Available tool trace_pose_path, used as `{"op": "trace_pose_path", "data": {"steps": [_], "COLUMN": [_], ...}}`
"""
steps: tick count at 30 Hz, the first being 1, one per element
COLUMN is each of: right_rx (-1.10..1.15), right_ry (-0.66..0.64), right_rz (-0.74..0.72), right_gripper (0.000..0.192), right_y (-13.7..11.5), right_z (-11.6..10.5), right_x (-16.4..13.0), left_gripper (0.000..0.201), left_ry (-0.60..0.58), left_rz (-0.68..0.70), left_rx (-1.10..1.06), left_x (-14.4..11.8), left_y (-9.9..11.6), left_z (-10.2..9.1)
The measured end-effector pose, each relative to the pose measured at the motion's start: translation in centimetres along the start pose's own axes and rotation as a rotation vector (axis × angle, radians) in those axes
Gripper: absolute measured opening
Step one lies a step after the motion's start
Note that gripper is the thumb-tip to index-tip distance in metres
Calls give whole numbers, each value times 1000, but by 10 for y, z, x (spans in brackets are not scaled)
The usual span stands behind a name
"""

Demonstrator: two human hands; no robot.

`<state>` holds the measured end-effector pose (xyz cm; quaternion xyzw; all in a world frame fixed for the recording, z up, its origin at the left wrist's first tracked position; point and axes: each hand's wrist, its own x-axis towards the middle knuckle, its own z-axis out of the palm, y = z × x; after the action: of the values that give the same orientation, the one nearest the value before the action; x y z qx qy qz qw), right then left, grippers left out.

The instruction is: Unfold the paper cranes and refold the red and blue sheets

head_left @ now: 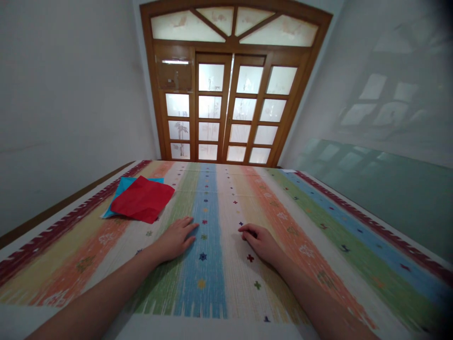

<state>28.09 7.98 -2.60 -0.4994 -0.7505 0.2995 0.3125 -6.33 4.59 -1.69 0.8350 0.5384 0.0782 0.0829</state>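
My left hand lies palm down on the striped tablecloth, over its green and blue stripes. Its fingers are stretched and a little apart, and nothing is in them. To the right, my right hand rests on the white and beige stripes. Its fingers are loosely curled in, the thumb close to the index finger, with no object visible in them. Beyond my left hand, a red sheet of paper or thin cloth lies crookedly over a blue sheet, which shows at its left and back edges. Neither hand touches these sheets.
Ahead of the table stands a wooden door with frosted panes. A plain wall rises on the left. On the right, a glossy wall reflects the door. A small white piece lies at the far right table edge.
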Motion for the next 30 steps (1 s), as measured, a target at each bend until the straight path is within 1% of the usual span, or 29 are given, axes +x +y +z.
{"op": "trace_pose_path", "data": {"steps": [5, 11, 18, 23, 27, 28, 30], "right_rx": [24, 5, -20, -40, -30, -29, -31], "right_ry": [-3, -6, -6, -20, -39, -35, -26], "right_rz": [-20, -20, -7, -13, -5, -6, -13], "right_gripper": [23, 23, 24, 25, 26, 26, 26], "right_y": [0, -1, -3, -3, -2, -2, -3], "right_z": [0, -1, 0, -2, -4, -4, -5], "right_x": [-1, -1, 0, 2, 1, 1, 0], "left_gripper": [53, 53, 49, 38, 29, 29, 27], "left_ry": [-5, -29, 17, 121, 202, 236, 351], "left_rz": [7, 42, 60, 54, 49, 31, -55], "left_rx": [-1, -24, -64, -101, -156, -150, -68], "left_x": [2, 0, -3, -2, -1, 0, 1], "left_y": [-1, -4, -11, -23, -36, -41, -53], "left_z": [-1, -8, -10, -8, -12, -14, -19]}}
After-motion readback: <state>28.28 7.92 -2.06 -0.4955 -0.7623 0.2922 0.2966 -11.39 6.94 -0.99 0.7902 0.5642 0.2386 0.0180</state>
